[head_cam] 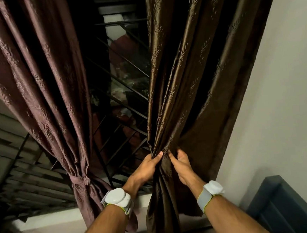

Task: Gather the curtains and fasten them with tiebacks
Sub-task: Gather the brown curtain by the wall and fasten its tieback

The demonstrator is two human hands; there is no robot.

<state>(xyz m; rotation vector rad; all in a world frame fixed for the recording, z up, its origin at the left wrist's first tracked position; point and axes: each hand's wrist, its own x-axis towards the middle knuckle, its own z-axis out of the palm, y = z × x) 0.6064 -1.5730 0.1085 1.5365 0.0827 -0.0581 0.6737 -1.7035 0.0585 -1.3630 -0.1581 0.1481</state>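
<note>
Two patterned curtains hang over a barred window. The left curtain [42, 84], reddish brown, is bunched at its waist by a fabric tieback [81, 180] knotted around it. The right curtain [188, 80], olive brown, is gathered into a narrow bundle at waist height. My left hand [147, 165] grips the left side of that bundle, thumb on the front folds. My right hand [180, 162] grips its right side, fingers curled into the cloth. Both wrists carry white bands. No tieback shows on the right curtain.
Black window bars [122, 104] run diagonally behind the gap between the curtains. A white sill [52, 218] runs below. A pale wall [280, 106] stands to the right, with a dark blue piece of furniture [277, 204] in the lower right corner.
</note>
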